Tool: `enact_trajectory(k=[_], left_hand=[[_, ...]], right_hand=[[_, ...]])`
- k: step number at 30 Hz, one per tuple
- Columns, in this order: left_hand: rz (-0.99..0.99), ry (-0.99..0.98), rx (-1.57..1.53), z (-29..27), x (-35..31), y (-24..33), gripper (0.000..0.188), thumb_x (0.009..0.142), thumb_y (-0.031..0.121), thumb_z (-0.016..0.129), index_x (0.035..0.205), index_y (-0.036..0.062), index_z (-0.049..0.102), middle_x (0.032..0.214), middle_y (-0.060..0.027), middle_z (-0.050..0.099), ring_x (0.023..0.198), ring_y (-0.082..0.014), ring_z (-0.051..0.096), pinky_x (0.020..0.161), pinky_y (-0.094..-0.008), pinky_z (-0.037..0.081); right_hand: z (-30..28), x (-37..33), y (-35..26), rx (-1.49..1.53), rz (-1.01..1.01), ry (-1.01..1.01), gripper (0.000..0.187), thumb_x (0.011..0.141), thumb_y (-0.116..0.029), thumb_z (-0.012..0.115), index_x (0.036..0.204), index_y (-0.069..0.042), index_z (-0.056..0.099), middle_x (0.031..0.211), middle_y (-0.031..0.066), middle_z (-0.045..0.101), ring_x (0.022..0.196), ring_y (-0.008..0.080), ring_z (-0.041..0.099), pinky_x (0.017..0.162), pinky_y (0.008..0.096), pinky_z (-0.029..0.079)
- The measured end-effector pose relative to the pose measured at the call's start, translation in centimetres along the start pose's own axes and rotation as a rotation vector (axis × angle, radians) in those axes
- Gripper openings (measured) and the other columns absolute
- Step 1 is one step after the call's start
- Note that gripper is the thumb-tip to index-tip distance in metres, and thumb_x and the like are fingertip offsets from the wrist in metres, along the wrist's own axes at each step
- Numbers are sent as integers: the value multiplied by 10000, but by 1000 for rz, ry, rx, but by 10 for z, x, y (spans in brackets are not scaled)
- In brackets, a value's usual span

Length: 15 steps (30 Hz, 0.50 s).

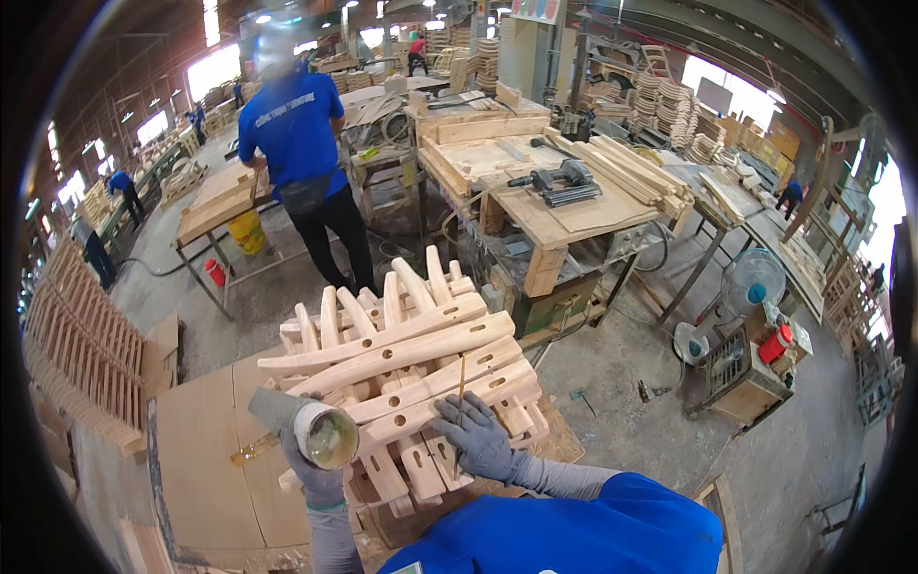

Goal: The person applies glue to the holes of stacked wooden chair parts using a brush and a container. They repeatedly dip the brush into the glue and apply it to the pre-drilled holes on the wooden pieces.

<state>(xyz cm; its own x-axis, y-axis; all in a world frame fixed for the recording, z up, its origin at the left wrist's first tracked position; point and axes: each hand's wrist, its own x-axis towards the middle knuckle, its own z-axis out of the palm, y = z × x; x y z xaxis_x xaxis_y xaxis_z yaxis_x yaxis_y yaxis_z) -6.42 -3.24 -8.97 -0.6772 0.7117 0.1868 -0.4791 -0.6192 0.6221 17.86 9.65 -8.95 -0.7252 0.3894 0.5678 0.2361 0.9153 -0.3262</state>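
Note:
My left hand [312, 475], in a grey glove, is wrapped round a small pot [327, 436] of cloudy, yellowish liquid that looks like glue. Between the gloved fingers of my right hand [486, 446] is a thin stick [463, 375], held nearly upright; whether it ends in a brush is hidden. That hand is over a criss-cross stack of pale, curved wooden parts [418, 367], which look like chair legs or rails. Several have oval slots or round holes cut in them. The pot is above the stack's near left corner.
Flat cardboard [206, 464] lies left of the stack. Ahead stands a workbench [478, 153] bearing a power tool [559, 182] and wood strips. A co-worker in blue [292, 134] stands at a table [206, 206] ahead left. A fan [754, 280] stands to the right.

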Motion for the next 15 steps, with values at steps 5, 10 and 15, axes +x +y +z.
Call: enact_trajectory(k=[5, 10, 15], left_hand=[[50, 94, -19, -22, -4, 1, 544, 949, 452, 373, 1266, 25, 486, 1225, -104, 560, 1092, -235, 561, 951, -410, 470], [21, 0, -18, 0, -3, 3, 572, 954, 455, 357, 1342, 37, 400, 1308, -144, 500, 1169, -264, 515, 984, -439, 449], [33, -3, 4, 0, -7, 11, 606, 928, 478, 367, 1347, 41, 392, 1301, -157, 497, 1157, -281, 518, 993, -451, 430]], right_hand=[[5, 0, -4, -26, 1, -68, 462, 686, -72, 563, 1149, -89, 569, 1288, 148, 518, 1244, 309, 442, 1114, 463, 254], [4, 2, -6, -27, 19, -11, 365, 755, -22, 551, 1111, -89, 599, 1235, 167, 554, 1205, 351, 473, 1083, 469, 282], [9, 0, -9, -58, -9, 14, 367, 762, -26, 558, 1122, -87, 591, 1238, 158, 557, 1206, 353, 474, 1070, 488, 294]])
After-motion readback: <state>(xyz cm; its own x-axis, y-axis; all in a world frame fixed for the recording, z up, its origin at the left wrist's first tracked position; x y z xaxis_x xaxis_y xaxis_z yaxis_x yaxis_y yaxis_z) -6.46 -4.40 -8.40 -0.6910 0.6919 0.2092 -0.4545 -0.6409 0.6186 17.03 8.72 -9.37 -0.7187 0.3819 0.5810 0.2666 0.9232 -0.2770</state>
